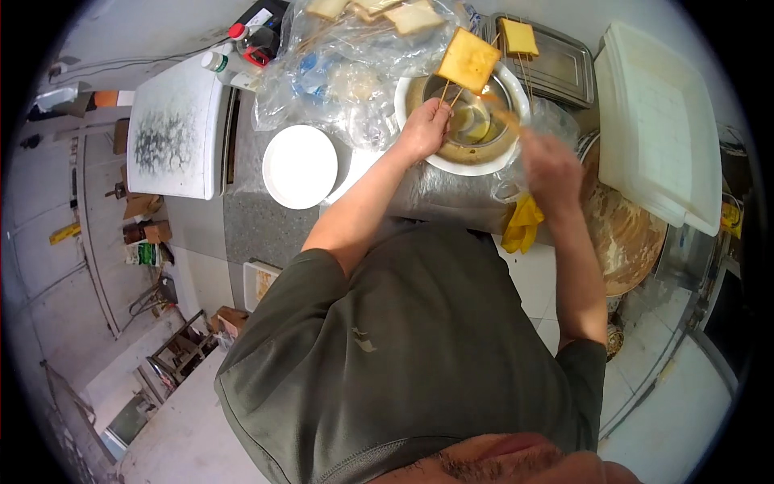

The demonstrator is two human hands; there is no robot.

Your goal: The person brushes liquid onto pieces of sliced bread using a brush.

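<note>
My left hand (429,130) grips two thin wooden skewers (450,91) that carry a square yellow-coated bread slice (468,59). The slice is held over a metal bowl (430,88) of yellowish liquid, which sits inside a larger white-rimmed basin (471,168). To the right, my right hand (550,169) is blurred by motion. Its fingers close on a slim brown handle (508,118), seemingly a brush, whose blurred orange end reaches over the bowl near the slice. A second skewered bread slice (519,38) rests by a lidded metal tray (562,66).
Plain bread slices (414,17) lie in clear plastic bags (363,66) at the back. A white plate (300,167) stands left of my forearm. Bottles (254,45) are back left. A yellow glove (523,224) hangs at the counter edge; a white plastic bin (659,121) stands right.
</note>
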